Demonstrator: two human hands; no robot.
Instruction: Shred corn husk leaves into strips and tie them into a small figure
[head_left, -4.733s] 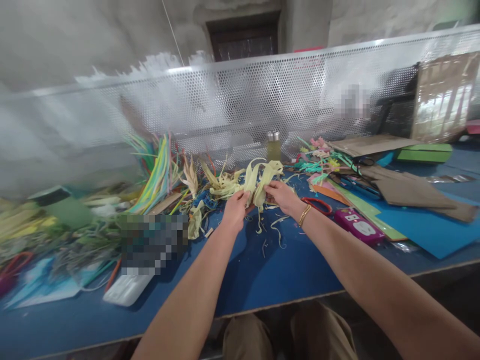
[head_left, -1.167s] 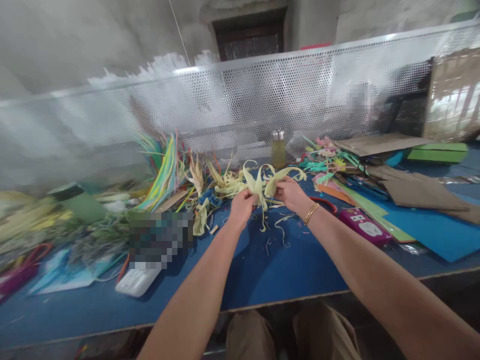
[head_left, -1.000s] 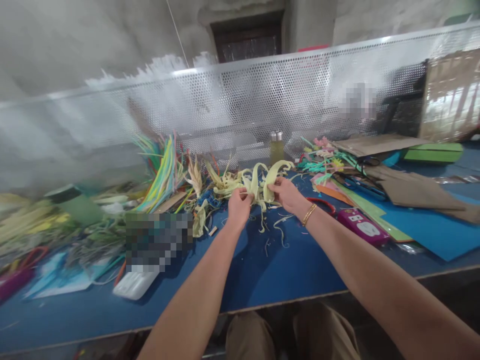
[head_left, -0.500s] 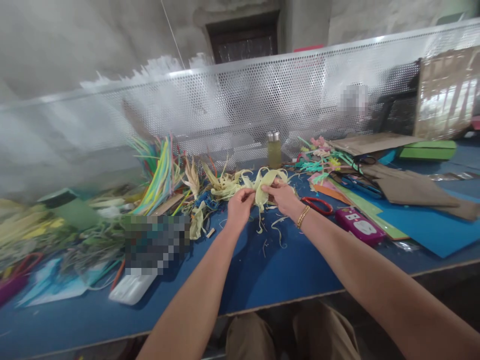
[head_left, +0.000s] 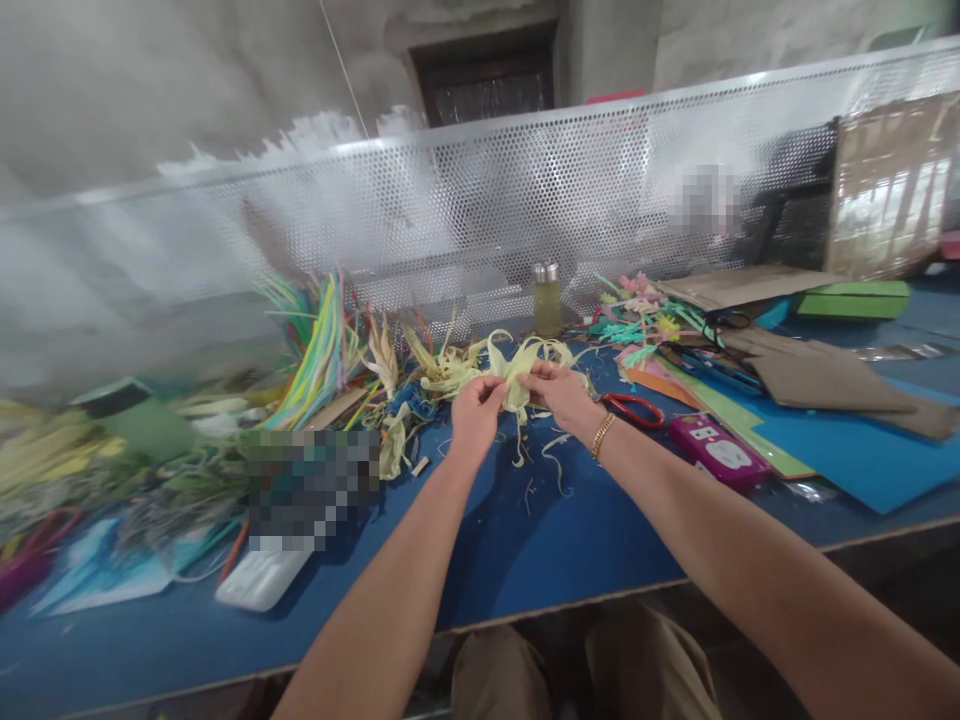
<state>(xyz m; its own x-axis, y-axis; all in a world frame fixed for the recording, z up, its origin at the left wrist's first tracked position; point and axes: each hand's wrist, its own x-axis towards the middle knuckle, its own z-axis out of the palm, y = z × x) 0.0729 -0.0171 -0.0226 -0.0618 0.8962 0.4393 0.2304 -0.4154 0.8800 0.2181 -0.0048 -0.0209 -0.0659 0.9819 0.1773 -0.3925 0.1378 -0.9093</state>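
Note:
Both hands meet over the middle of the blue table (head_left: 555,550). My left hand (head_left: 478,408) pinches the near left side of a pale yellow corn husk (head_left: 519,385). On its right side, my right hand (head_left: 561,393) grips the same husk between thumb and fingers; a gold bracelet (head_left: 602,435) circles that wrist. Thin curled strips of husk spread behind and below the fingers. More dried husks (head_left: 446,370) lie just behind my left hand. Red-handled scissors (head_left: 634,410) rest by my right wrist; their blades are hidden.
A lidded bottle (head_left: 547,300) stands behind the hands, before a perforated metal panel (head_left: 480,200). Bundled coloured strips (head_left: 319,340) and a white-ended device (head_left: 262,580) are at left. A purple case (head_left: 718,452), blue sheets (head_left: 862,450) and cardboard pieces (head_left: 832,380) lie at right.
My hands have shifted slightly left and closer together on the husk. The broad husk piece that stood up between them now lies flatter and fans out behind the fingers.

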